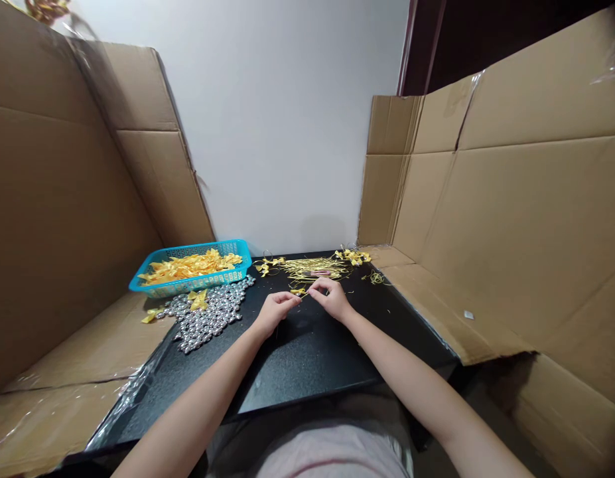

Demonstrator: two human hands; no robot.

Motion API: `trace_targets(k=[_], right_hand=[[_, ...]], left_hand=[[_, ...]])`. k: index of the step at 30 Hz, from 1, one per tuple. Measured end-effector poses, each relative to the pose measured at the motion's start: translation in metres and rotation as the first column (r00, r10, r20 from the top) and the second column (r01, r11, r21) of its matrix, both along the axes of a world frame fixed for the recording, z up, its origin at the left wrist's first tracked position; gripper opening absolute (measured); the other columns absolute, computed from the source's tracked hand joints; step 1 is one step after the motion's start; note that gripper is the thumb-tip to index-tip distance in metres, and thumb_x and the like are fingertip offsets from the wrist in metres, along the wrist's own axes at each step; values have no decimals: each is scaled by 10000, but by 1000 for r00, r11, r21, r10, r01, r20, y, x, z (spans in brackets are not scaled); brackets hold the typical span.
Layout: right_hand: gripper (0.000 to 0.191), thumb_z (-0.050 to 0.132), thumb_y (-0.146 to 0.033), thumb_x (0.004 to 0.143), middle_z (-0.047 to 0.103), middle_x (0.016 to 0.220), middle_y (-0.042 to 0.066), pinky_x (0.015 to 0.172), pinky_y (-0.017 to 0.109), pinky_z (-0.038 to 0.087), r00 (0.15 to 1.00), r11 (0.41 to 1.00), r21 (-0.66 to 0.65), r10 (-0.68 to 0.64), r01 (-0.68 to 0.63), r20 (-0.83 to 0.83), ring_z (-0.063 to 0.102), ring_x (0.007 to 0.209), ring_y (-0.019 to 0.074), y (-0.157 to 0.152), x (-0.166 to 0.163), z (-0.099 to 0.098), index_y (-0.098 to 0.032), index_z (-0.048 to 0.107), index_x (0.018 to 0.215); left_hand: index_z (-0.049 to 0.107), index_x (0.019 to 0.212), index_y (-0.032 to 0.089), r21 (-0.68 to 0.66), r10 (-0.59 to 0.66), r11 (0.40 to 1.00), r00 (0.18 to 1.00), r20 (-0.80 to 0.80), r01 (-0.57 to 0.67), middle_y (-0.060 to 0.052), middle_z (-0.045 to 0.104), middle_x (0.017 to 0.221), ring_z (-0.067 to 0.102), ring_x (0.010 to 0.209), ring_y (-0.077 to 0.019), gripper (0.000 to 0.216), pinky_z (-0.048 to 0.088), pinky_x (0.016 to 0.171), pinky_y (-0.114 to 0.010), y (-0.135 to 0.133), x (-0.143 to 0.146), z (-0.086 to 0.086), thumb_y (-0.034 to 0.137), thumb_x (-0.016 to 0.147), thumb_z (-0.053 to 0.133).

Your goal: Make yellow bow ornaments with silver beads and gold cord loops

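Two hands meet over the middle of the black surface (307, 358). The left hand (274, 312) has its fingers curled and pressed together, and the right hand (332, 297) pinches down beside it; between their fingertips sits a small yellow bow (298, 291), too small to make out which hand grips it. Just beyond the hands lies a loose heap of gold string (310, 269), with more yellow bows scattered at its far edge. To the left, well apart from the hands, a pile of silver beads (207, 318) spreads across the surface, a few bows lying on it. Behind the beads stands a blue basket (188, 287) filled with yellow ribbon pieces. Cardboard walls (511, 219) rise on both sides, and a white wall closes the back.
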State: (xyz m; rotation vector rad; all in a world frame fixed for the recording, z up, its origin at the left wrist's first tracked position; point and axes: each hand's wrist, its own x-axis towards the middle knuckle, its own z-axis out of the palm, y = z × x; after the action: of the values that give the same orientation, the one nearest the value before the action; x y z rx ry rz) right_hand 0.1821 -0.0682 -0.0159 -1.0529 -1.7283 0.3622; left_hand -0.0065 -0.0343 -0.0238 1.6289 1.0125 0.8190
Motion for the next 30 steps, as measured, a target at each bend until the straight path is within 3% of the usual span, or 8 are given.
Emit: trace_targets(k=[7, 15, 30], right_hand=[[210, 589, -303, 925, 651, 1055, 61, 823, 397, 538, 986, 988, -114, 92, -108, -138, 640, 926, 190, -2, 1, 3, -143, 625, 1056], [227, 590, -291, 928, 658, 1022, 56, 769, 371, 562, 912, 908, -250, 248, -337, -327, 658, 870, 177, 2, -6, -5, -133, 608, 1091], [166, 613, -262, 912, 663, 976, 42, 768, 362, 560, 866, 923, -203, 208, -328, -455, 657, 855, 169, 4, -12, -11, -126, 628, 1005]], left_hand=[[617, 1093, 138, 5, 0, 1000, 1000, 8, 0, -61, 661, 1044, 659, 826, -182, 242, 570, 690, -342, 0, 0, 0, 299, 913, 594], [612, 1121, 143, 0, -8, 1000, 1000, 17, 8, -71, 649, 1102, 656, 891, -206, 264, 566, 739, -376, 0, 0, 0, 301, 910, 598], [610, 1122, 144, -18, -9, 1000, 1000, 22, 10, -71, 649, 1099, 656, 889, -205, 264, 567, 738, -375, 0, 0, 0, 301, 910, 597]])
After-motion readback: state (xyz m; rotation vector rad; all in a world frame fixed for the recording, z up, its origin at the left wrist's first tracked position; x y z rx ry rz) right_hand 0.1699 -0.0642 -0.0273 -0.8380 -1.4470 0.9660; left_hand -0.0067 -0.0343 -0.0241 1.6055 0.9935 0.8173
